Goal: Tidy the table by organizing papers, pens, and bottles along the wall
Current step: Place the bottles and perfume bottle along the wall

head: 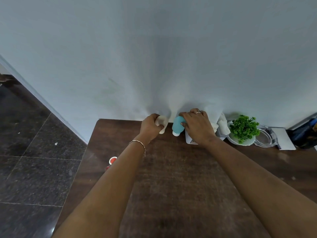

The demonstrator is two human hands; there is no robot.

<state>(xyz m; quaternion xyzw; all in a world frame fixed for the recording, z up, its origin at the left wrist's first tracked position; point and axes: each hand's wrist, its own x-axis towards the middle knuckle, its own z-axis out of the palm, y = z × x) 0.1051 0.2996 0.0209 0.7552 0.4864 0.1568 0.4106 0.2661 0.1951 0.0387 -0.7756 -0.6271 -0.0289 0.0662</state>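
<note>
both arms reach forward across the dark brown wooden table (180, 177) to its far edge, where it meets the pale blue-grey wall (154, 57). the left hand (150, 126), with a thin metal bracelet (139, 143) on its wrist, is curled around a small cream-coloured soft bottle (163, 123), fingers wrapped over its near side, and the bottle stands right at the wall. the right hand (197, 125), wearing a ring, is closed over the top of a light blue squeeze bottle with a white cap (177, 126); the cap points down toward the table and the bottle sits just beside the cream one, a narrow gap between them. under the right wrist lies a white box-like object (190, 139), mostly hidden. to the right along the wall come a crumpled white cloth (223, 125), a small green leafy plant in a white scalloped dish (243, 128), a clear glass ashtray (265, 136), and a white sheet of paper (284, 138) lying flat, then a dark blue object (305, 134) at the frame edge that is hard to make out. near the table's left edge, partly behind the left forearm, sits a small red and white item (112, 160). dark speckled floor tiles (34, 152) show to the left.
</note>
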